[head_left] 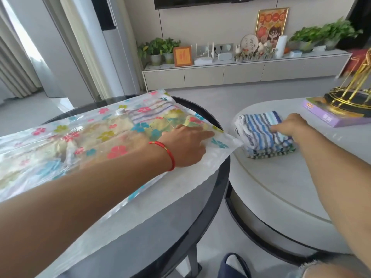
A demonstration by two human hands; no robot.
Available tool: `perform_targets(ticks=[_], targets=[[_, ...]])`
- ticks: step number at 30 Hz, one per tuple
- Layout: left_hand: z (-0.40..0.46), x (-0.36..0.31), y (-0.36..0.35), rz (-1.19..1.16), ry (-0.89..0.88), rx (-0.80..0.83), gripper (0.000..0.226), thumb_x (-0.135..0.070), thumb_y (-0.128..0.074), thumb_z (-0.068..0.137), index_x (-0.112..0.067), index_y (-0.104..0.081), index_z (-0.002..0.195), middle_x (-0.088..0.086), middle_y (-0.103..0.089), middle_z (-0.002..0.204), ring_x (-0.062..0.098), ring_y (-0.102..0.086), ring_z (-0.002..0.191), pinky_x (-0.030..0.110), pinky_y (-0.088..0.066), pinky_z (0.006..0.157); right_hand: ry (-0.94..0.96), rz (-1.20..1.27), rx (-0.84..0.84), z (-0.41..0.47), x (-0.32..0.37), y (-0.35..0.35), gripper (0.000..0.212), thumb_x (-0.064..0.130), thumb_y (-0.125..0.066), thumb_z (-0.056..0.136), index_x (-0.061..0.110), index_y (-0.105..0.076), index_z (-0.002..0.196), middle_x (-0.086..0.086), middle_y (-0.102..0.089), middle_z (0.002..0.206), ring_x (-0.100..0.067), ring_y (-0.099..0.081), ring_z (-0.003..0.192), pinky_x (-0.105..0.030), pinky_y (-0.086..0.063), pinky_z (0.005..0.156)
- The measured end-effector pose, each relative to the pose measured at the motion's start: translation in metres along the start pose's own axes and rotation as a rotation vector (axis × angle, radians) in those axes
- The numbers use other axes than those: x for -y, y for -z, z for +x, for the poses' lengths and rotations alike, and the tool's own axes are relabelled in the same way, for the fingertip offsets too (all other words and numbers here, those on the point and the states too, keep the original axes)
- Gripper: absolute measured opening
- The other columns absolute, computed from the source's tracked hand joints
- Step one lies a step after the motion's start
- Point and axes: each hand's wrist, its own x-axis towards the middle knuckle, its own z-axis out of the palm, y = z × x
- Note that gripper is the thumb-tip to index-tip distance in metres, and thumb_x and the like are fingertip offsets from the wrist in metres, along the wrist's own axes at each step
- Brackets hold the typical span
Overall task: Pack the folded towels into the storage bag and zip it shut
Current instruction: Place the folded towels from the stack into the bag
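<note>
A clear storage bag [84,141] printed with coloured flowers lies flat on a round dark glass table [200,207]. Pale and striped towels show through its film. My left hand [186,145], a red cord on its wrist, rests palm down on the bag near its right corner, fingers spread. To the right, a stack of folded blue, grey and white striped towels [259,137] sits on a round light table [281,181]. My right hand [291,124] lies on top of that stack, fingers curled onto the top towel. Whether the bag's opening is zipped is unclear.
A purple box [329,115] and a gold wire stand on a black base [349,97] sit at the light table's far right. A low TV cabinet [241,73] with plants and frames lines the back wall. A dark slipper [234,265] shows on the floor between the tables.
</note>
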Motion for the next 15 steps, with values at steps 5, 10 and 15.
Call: perform_targets(ticks=[5, 10, 15], targets=[[-0.014, 0.003, 0.014, -0.007, 0.063, -0.089, 0.058, -0.021, -0.041, 0.093, -0.038, -0.033, 0.148, -0.001, -0.048, 0.148, 0.034, -0.048, 0.129, 0.048, -0.046, 0.1, -0.055, 0.604, 0.334, -0.038, 0.008, 0.031, 0.052, 0.006, -0.059, 0.077, 0.005, -0.062, 0.13, -0.021, -0.074, 0.119, -0.034, -0.073, 0.099, -0.048, -0.055, 0.098], [-0.047, 0.013, 0.034, 0.117, 0.229, -0.084, 0.061, -0.018, -0.04, 0.086, -0.033, -0.035, 0.145, 0.009, -0.059, 0.129, 0.036, -0.058, 0.112, 0.045, -0.054, 0.084, 0.097, 0.736, 0.505, -0.111, -0.003, 0.081, 0.052, 0.008, -0.055, 0.073, 0.005, -0.067, 0.123, -0.021, -0.077, 0.112, -0.039, -0.077, 0.097, -0.059, -0.061, 0.083], [-0.094, 0.038, 0.047, 0.213, 0.399, 0.044, 0.048, -0.023, -0.044, 0.086, -0.024, -0.051, 0.134, 0.011, -0.06, 0.123, 0.033, -0.062, 0.103, 0.036, -0.052, 0.075, 0.115, 0.79, 0.88, -0.198, -0.019, 0.1, 0.064, 0.013, -0.08, 0.053, 0.009, -0.077, 0.117, -0.024, -0.069, 0.13, -0.041, -0.073, 0.108, -0.054, -0.061, 0.084]])
